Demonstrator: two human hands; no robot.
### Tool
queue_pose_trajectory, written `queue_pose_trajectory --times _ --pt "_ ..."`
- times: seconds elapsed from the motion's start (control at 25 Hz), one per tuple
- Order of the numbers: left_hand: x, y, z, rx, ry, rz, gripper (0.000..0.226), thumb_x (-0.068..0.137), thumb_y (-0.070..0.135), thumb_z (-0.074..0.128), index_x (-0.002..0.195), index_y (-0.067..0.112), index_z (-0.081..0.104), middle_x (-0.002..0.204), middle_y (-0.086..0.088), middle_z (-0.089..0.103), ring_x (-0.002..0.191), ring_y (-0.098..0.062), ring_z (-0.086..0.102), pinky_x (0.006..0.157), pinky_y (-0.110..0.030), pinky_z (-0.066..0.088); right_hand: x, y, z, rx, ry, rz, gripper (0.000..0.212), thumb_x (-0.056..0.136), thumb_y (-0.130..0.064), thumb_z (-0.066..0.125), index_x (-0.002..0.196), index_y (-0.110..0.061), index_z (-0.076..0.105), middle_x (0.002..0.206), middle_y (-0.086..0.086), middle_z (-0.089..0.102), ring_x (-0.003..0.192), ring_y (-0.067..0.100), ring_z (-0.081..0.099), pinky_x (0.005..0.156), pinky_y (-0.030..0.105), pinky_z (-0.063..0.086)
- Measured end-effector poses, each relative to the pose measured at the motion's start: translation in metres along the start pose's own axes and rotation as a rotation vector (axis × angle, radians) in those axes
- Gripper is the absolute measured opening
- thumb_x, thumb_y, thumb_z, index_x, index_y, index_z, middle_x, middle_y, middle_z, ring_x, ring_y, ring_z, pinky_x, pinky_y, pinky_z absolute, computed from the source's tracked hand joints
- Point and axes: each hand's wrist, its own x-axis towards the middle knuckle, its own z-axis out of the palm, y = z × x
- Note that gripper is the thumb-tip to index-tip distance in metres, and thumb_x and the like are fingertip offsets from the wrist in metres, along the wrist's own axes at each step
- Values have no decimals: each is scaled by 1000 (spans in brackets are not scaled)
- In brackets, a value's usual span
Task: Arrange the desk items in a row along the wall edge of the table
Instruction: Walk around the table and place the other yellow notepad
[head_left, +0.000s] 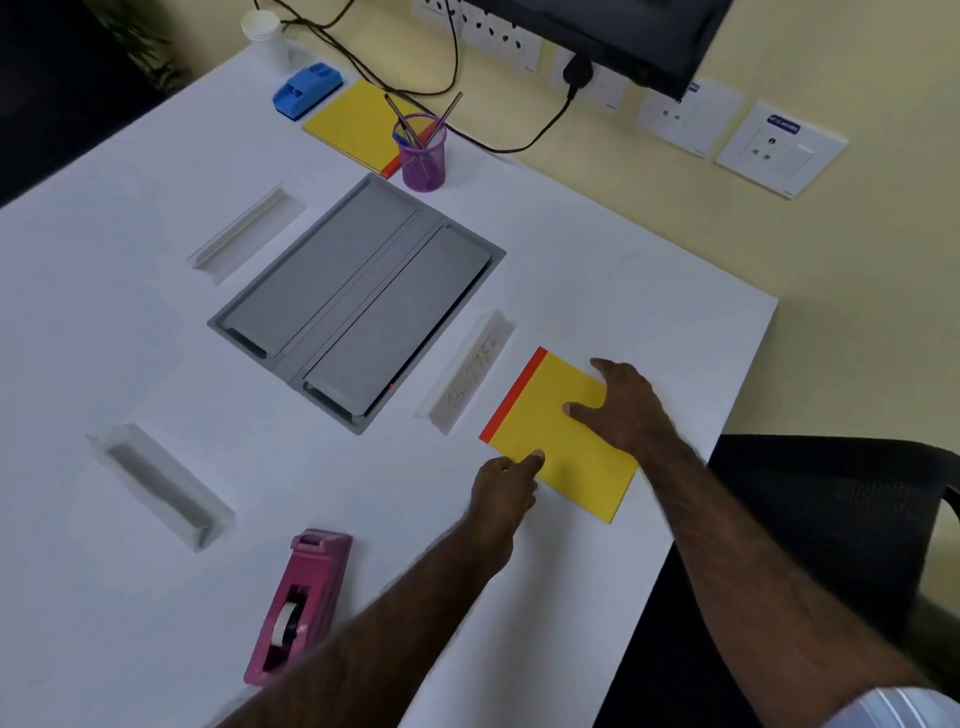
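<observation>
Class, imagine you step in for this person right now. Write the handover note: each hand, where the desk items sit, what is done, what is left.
Left hand: fingertips touch the near yellow pad's front-left edge.
Right hand: lies flat on that pad, fingers spread.
Already by the wall edge: blue eraser, second yellow pad, purple pen cup.
Not yet placed: the near yellow pad, mid-table by the right edge, and the pink tape dispenser near the front.
Left to do: move this pad to the wall beside the cup, then the tape dispenser.
</observation>
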Motion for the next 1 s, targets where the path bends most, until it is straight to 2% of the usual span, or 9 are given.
queue_pose_trajectory --times 0.08,0.2,0.28,0.44,0.56,0.68,0.76,0.88,1.0 --pt "6 4 6 -149 50 -77 23 91 30 74 82 13 61 82 -10 58 77 -22 62 77 -36 60 9 8 -1 -4 -16 -6 90 85 -56 78 158 -21 39 155 13 43 144 35 39 116 52 38" --pt "12 11 15 -283 92 -215 19 92 25 73 91 10 62 98 -20 68 86 -30 70 75 -38 62 22 15 -2 0 5 2 87 83 -59 79 154 -23 45 144 11 52 136 34 45 113 50 41" --pt "15 13 18 -281 131 -250 22 92 26 73 93 7 62 96 -22 70 83 -30 72 69 -36 61 30 16 -2 -12 11 21 85 82 -62 79 152 -25 48 139 10 55 132 34 48 111 50 42" --pt "25 14 17 -217 166 -254 20 94 25 70 98 6 67 92 -15 74 79 -24 72 63 -31 60 44 16 -8 5 -3 76 70 81 -65 78 136 -27 60 133 8 59 128 33 53 109 49 44" --pt "33 15 15 -190 177 -272 15 94 23 71 96 9 67 98 -13 73 84 -24 71 68 -34 60 54 18 -16 111 -7 100 52 82 -61 79 116 -22 71 121 7 68 118 28 61 103 48 50" --pt "40 20 14 -153 167 -208 14 92 19 73 95 8 65 97 -15 72 83 -25 71 73 -36 64 58 18 -24 238 -5 108 42 82 -55 82 106 -22 71 112 3 69 107 19 63 92 39 52" --pt "44 27 16 -157 102 -135 13 95 18 69 96 9 61 101 -16 74 88 -28 75 72 -35 64 63 17 -31 286 17 88 36 82 -53 83 101 -25 71 105 -1 66 98 14 62 81 32 48" --pt "50 47 23 -133 8 -28 15 98 18 65 112 14 62 110 -11 74 93 -28 76 74 -33 62 77 14 -48 321 70 46 31 84 -48 83 102 -24 74 98 -4 64 89 9 61 71 24 44" --pt "66 79 34 -102 -68 87 20 100 16 62 120 12 60 112 -17 73 91 -30 75 78 -34 61 92 19 -69 355 141 56 35 85 -48 82 111 -28 71 108 2 66 100 18 63 84 31 48"
